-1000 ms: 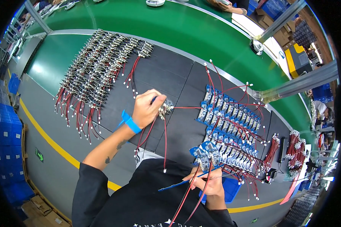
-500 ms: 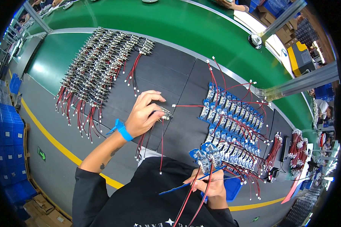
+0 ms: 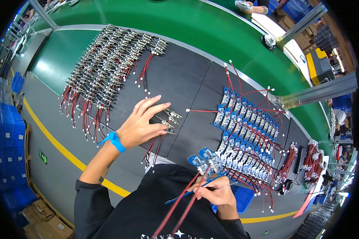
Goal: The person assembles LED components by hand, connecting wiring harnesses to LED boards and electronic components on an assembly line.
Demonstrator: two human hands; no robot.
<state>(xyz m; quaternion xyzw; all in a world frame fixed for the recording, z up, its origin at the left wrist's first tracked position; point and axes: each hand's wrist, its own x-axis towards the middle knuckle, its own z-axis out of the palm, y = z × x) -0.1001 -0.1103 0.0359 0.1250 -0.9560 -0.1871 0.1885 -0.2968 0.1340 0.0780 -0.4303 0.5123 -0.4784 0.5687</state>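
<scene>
Boards point(image 3: 206, 159), two, pinched with red leads in my right hand point(image 3: 215, 193) near chest. Left hand point(image 3: 141, 125) flat, open, on wired clips point(image 3: 167, 119) on mat point(image 3: 187, 79). Kept leads untangled, rows aligned.

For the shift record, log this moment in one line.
left hand: flat on wired clips | right hand: holding blue boards | surface: black mat

— What packages or signs do you see around you?

— On my far left stand stacked blue boxes point(image 3: 6, 131) with small white labels. Below them, brown cardboard cartons point(image 3: 44, 217) lie on the floor. A small green sign point(image 3: 43, 156) with a white arrow is on the grey floor.
</scene>
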